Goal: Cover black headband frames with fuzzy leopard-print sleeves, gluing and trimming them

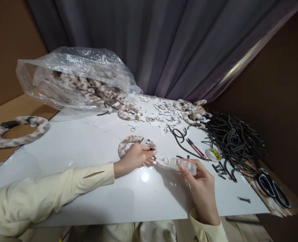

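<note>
My left hand (137, 155) is closed around a fluffy white and brown spotted tube (125, 144), curved into a ring whose ends come near each other at my fingertips. My fingers partly cover the ends, where something dark shows. In my right hand (199, 179) a small translucent glue bottle (183, 165) with a printed label lies tilted on its side. Its narrow white nozzle points left, close to my left fingertips; whether it touches the tube I cannot tell.
Behind lie many small metal clasps and white tags (161, 114). A plastic bag (80, 77) of furry tubes stands back left, and a finished furry ring (41, 129) lies far left. To the right are black cords (234, 137), pink snips (196, 148), a tape roll (213, 155) and scissors (272, 188).
</note>
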`<state>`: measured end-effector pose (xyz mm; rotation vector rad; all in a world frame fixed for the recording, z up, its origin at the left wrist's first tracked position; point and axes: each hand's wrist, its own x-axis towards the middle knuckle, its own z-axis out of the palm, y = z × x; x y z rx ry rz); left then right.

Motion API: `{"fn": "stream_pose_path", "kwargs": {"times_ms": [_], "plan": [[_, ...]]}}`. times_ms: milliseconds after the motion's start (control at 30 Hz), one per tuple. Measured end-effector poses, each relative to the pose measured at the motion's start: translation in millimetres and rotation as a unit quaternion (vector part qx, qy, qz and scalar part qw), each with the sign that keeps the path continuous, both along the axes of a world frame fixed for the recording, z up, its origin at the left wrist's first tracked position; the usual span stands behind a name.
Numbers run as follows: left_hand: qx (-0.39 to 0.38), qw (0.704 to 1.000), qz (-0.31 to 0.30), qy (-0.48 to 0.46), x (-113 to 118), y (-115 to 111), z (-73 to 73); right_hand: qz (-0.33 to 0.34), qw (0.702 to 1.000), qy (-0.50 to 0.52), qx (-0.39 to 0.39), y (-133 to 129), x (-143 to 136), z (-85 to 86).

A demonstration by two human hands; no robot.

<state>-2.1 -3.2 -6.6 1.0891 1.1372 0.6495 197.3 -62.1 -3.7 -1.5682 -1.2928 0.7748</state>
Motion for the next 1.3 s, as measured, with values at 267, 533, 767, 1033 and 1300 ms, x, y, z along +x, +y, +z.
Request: {"fn": "stream_pose_path", "kwargs": {"times_ms": [267, 533, 767, 1033, 1300], "plan": [[0.002, 1.0, 0.0, 0.0, -0.1, 0.4, 0.5, 0.001, 1.0, 0.005, 0.003, 0.5, -2.1, 2.2], [0.002, 1.0, -0.001, -0.003, 0.5, 0.4, -1.5, 0.007, 1.0, 0.005, 0.011, 0.8, -2.7, 3.2], [0.0, 1.0, 0.002, -0.004, 0.8, 0.9, -2.6, 0.007, 1.0, 0.002, 0.005, 0.5, -3.7, 4.0], [0.012, 1.0, -0.007, 0.001, 0.0, 0.4, -3.8, 0.007, 1.0, 0.008, 0.003, 0.3, -5.0, 6.2], [0.017, 1.0, -0.006, -0.01, 0.3, 0.8, -6.6, 0.006, 1.0, 0.009, 0.006, -0.2, -4.1, 4.5]]}}
